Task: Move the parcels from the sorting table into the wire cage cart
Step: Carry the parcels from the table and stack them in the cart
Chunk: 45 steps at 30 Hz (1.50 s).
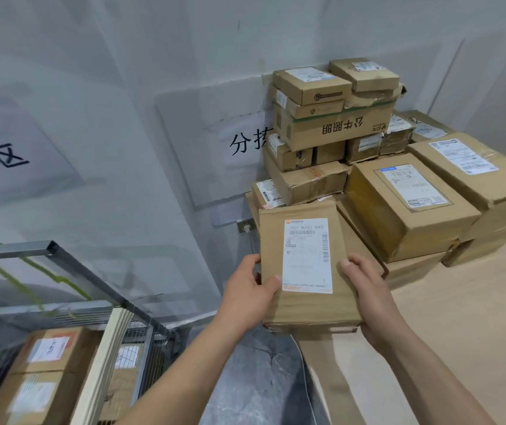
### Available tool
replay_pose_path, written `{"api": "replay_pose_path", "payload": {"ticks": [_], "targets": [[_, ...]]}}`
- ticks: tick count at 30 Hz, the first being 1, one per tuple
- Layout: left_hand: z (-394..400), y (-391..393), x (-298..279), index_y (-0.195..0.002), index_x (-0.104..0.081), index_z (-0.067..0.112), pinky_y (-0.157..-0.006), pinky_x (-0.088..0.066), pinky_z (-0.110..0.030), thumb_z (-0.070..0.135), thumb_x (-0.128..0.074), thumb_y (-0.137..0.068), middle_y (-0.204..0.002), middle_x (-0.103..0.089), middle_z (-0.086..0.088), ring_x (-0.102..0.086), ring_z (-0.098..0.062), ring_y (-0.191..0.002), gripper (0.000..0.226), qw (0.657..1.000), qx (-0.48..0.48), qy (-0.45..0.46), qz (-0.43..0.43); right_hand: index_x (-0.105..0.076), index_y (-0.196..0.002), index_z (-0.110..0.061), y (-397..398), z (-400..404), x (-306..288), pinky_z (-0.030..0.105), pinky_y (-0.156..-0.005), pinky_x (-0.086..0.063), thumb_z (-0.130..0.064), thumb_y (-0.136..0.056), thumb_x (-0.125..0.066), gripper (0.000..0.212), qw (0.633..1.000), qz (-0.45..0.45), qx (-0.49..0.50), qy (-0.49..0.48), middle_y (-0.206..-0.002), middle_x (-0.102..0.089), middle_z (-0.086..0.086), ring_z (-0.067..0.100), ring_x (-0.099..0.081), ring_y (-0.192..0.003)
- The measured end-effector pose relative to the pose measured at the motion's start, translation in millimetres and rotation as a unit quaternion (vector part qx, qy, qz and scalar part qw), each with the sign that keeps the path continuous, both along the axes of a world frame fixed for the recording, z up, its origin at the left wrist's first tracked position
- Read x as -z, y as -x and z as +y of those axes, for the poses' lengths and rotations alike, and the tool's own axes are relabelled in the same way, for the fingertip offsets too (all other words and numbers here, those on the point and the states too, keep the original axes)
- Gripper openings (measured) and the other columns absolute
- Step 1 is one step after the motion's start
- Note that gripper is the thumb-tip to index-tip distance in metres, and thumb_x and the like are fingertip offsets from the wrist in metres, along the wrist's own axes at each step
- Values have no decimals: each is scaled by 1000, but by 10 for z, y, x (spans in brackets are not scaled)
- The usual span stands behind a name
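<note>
Cardboard parcel (307,305) between both hands

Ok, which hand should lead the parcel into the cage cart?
Probably the left hand: it grips the parcel on the side facing the wire cage cart, down to the left. The right hand holds the far edge, over the table.

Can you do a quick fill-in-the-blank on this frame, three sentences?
1. Both hands, left hand and right hand, hold one flat brown ____.
2. The shipping label on it is coloured ____.
3. The wire cage cart stands to the person's ____.

Missing words: parcel; white; left
</note>
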<state>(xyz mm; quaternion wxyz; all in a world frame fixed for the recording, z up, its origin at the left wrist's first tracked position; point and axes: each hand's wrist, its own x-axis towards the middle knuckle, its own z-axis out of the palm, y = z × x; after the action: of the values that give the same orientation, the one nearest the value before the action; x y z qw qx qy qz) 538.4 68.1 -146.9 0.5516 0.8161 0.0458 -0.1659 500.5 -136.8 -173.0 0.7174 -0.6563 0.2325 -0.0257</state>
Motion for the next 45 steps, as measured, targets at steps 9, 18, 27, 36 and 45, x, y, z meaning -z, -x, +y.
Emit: {"api": "replay_pose_path", "payload": {"ticks": [9, 18, 27, 36, 45], "targets": [[1318, 918, -211, -132, -52, 32, -76, -54, -22, 31, -68, -92, -100, -67, 9, -67, -11, -91, 43, 995, -49, -11, -85, -53, -123, -32, 546, 1093, -297, 43, -81, -53, -42, -70, -74, 58, 986, -55, -159, 1, -106, -76, -4, 18, -72, -94], [3061, 2225, -274, -124, -49, 43, -72, -50, -17, 29, -67, -91, -102, -63, 20, -61, 5, -86, 40, 976, -171, -78, -114, -53, -117, -27, 1069, 2827, -308, 38, -74, -52, -40, -83, -73, 42, 947, -32, -318, -18, -100, -78, 8, 27, -74, -88], [3987, 3293, -296, -131, -49, 39, -80, -56, -29, 29, -67, -93, -105, -62, 19, -64, -2, -92, 44, 942, -305, -112, -84, -46, -116, -19, 1383, 4092, -289, 20, -45, -42, -20, -88, -73, 39, 866, 16, -497, -57, -59, -59, -10, 1, -52, -43], [4360, 3915, -331, -139, -52, 38, -92, -54, -37, 37, -59, -93, -115, -62, 16, -62, -4, -100, 47, 881, -432, -188, -40, -54, -114, -19, 1317, 5049, -293, 17, -37, -38, -17, -92, -66, 25, 788, 22, -614, -38, -79, -63, -2, 0, -53, -41], [4178, 4343, -294, -152, -37, 28, -114, -35, -34, 42, -52, -101, -152, -41, 7, -38, -12, -139, 55, 804, -483, -343, 48, -55, -121, -18, 1287, 5504, -308, 25, -49, -37, -24, -99, -56, 23, 697, 31, -716, -29, -77, -68, 0, 7, -50, -47]]}}
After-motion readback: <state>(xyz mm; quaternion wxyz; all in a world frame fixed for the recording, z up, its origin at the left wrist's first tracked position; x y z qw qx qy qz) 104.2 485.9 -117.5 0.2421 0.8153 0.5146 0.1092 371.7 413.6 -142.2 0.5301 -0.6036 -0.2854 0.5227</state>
